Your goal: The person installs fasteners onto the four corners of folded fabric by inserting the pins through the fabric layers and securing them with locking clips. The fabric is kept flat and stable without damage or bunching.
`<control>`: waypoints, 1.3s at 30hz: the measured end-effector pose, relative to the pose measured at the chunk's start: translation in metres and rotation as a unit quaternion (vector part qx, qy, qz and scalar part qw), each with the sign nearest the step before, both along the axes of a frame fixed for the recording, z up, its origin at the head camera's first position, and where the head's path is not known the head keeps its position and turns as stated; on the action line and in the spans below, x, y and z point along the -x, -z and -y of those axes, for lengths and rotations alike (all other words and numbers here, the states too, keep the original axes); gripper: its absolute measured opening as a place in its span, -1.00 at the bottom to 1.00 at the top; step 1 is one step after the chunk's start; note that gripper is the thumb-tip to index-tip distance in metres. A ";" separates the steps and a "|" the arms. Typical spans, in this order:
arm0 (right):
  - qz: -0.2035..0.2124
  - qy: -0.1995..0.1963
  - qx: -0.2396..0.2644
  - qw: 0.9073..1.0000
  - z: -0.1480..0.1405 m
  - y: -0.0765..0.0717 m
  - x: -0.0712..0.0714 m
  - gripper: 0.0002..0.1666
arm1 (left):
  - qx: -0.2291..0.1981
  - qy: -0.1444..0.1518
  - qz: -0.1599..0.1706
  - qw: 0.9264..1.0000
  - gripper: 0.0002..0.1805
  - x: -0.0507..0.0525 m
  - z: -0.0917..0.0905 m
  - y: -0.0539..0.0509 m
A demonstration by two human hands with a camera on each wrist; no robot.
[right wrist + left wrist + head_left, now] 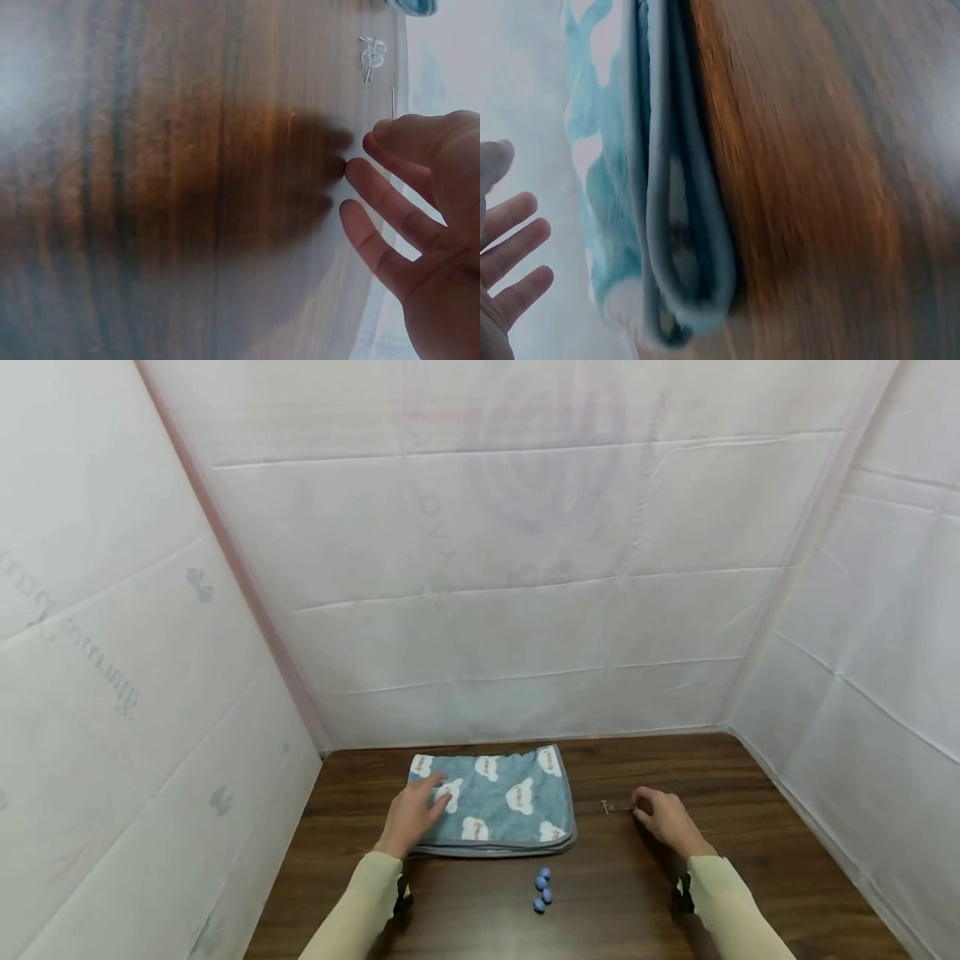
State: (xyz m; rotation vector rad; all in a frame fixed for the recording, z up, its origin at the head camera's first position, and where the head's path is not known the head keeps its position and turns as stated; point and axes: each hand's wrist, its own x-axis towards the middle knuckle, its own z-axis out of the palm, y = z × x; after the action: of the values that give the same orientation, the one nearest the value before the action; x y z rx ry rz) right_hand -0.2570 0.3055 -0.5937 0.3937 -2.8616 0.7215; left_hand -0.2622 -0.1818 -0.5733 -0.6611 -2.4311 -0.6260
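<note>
My left hand (411,814) is over the left part of a folded blue blanket (498,814) with white bear-head prints. In the left wrist view its fingers (526,238) are spread and hold nothing; whether they touch the cloth cannot be told. At the right of the table, my right hand (667,820) pinches a pin between thumb and forefinger. The thin metal needle (392,101) sticks out past the fingertips, while the pin's head is hidden. Beside it on the wood lie clear push pins (373,56), close together, their needles pointing different ways.
Several small blue oval pieces (542,883) lie on the dark wood table (480,910) in front of the blanket. White printed sheeting (525,652) stands behind the table and on both sides. Each wrist bears a black strap.
</note>
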 end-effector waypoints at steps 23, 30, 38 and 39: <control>0.004 0.015 0.051 0.999 0.003 -0.008 -0.016 -0.88 | 0.057 0.159 0.101 0.980 -0.74 0.006 -0.103 0.000; 0.024 0.029 0.046 0.998 0.003 -0.007 -0.018 -0.90 | 0.046 0.204 0.162 0.964 -0.64 0.000 -0.116 0.001; 0.024 0.018 0.041 0.999 0.002 -0.008 -0.021 -0.92 | 0.085 0.196 0.163 0.963 -0.68 -0.007 -0.134 0.008; 0.022 0.017 0.040 0.999 0.002 -0.009 -0.021 -0.92 | 0.092 0.195 0.155 0.964 -0.71 -0.008 -0.136 0.007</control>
State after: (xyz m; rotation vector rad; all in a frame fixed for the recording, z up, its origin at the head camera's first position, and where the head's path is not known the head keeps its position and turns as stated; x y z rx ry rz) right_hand -0.2357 0.3039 -0.5852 0.3198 -2.8620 0.8454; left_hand -0.2540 -0.0453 -0.5807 -1.2187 -2.6908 -0.7042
